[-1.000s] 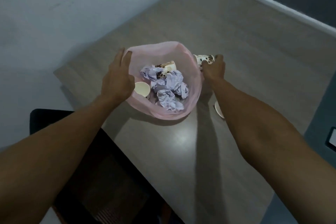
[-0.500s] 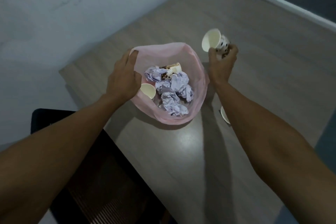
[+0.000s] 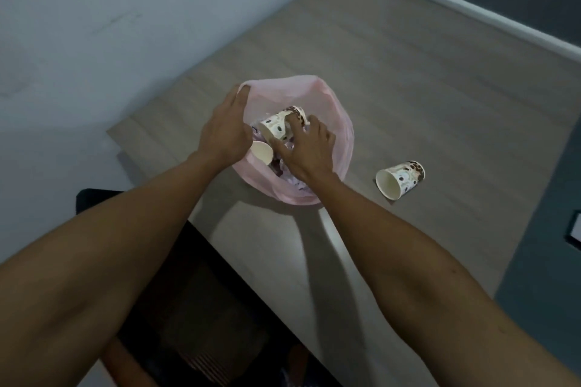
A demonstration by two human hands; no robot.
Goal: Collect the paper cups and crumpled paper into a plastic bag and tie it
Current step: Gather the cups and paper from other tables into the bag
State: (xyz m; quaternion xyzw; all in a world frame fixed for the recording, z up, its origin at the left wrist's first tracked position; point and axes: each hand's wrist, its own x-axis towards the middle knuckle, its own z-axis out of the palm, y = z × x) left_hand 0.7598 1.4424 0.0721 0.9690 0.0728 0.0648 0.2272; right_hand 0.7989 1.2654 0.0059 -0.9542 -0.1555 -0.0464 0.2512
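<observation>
While my left hand (image 3: 224, 132) is gripping the pink plastic bag (image 3: 341, 135) rim, my right hand (image 3: 306, 149) fingers are pinching a patterned paper cup (image 3: 276, 126) inside; another cup (image 3: 399, 178) is lying on the table (image 3: 440, 88).

Pink bag (image 3: 344, 138), brown-spotted white cups (image 3: 405, 177)

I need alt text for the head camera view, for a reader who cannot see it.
A person's right hand lowers a spotted paper cup into an open pink plastic bag on a grey wooden table, while the left hand holds the bag's rim. Another spotted paper cup lies on its side to the right.
</observation>
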